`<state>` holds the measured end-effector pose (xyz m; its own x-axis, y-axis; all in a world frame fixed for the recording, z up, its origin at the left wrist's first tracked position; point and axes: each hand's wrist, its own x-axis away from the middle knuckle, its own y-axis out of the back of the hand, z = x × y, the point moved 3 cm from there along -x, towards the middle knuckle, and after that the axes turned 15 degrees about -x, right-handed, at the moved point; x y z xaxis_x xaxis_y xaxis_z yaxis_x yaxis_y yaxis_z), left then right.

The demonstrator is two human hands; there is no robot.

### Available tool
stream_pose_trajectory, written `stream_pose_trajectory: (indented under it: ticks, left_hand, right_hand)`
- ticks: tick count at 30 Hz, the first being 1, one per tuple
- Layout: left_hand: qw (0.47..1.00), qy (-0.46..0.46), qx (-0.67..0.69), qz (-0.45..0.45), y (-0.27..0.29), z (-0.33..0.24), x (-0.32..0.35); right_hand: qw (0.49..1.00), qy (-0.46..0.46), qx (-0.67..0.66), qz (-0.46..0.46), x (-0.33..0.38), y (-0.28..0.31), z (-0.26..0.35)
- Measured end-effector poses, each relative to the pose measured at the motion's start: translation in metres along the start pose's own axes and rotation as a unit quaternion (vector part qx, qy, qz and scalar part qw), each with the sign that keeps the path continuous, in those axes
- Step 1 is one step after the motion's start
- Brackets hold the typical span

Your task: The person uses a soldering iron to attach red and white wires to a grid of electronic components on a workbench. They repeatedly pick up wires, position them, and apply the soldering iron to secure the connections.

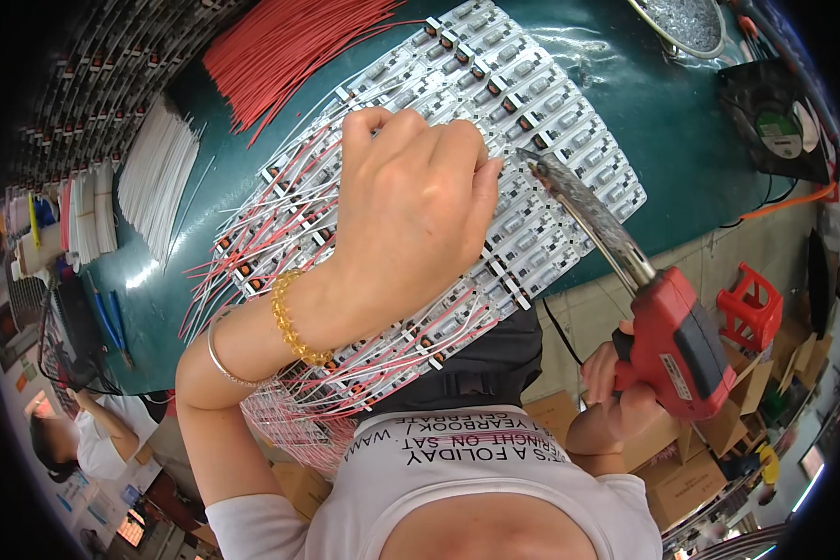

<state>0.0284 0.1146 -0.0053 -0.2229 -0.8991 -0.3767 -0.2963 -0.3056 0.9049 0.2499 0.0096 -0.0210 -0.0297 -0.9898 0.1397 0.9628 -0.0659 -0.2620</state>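
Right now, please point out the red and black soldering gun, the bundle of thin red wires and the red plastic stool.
Red and black soldering gun point(672, 334): head view, on its housing.
Bundle of thin red wires point(285, 58): head view, mid-length.
Red plastic stool point(754, 310): head view, middle.

And your right hand point(616, 392) grips the red soldering gun point(672, 345), tip near the circuit boards point(583, 149), your left hand point(415, 201) curled over them, red wires point(285, 51) bundled beyond

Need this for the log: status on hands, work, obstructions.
Right hand gripping red soldering gun. Left hand curled over circuit-board panel, grip unclear. Red and white wires strewn across panel's left.
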Motion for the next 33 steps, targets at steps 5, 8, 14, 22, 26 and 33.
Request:
stream_pose_trajectory:
  ticks: [5, 8, 14, 22, 26, 33]
  left_hand:
    - [1.000, 0.002, 0.001, -0.006, 0.000, 0.000, 0.000]
    - [1.000, -0.002, -0.003, -0.008, 0.000, -0.001, 0.001]
    - [1.000, 0.004, 0.000, 0.002, 0.000, 0.000, 0.001]
    - [0.997, 0.016, 0.069, 0.009, 0.009, -0.004, 0.003]
    - [0.998, 0.009, 0.062, 0.026, 0.001, -0.009, 0.003]
    - [0.998, -0.002, 0.058, 0.033, -0.001, -0.008, 0.002]
  right_hand:
    - [1.000, 0.023, -0.011, 0.007, -0.001, 0.000, -0.002]
    - [0.999, 0.030, -0.020, 0.011, -0.001, -0.001, 0.000]
    - [0.999, 0.018, -0.029, 0.014, -0.003, -0.001, 0.002]
    - [0.999, 0.020, -0.048, -0.004, 0.004, 0.014, 0.002]
    - [0.998, 0.035, -0.051, -0.021, 0.007, 0.009, 0.004]
    - [0.999, 0.030, -0.041, -0.007, 0.006, 0.011, 0.002]
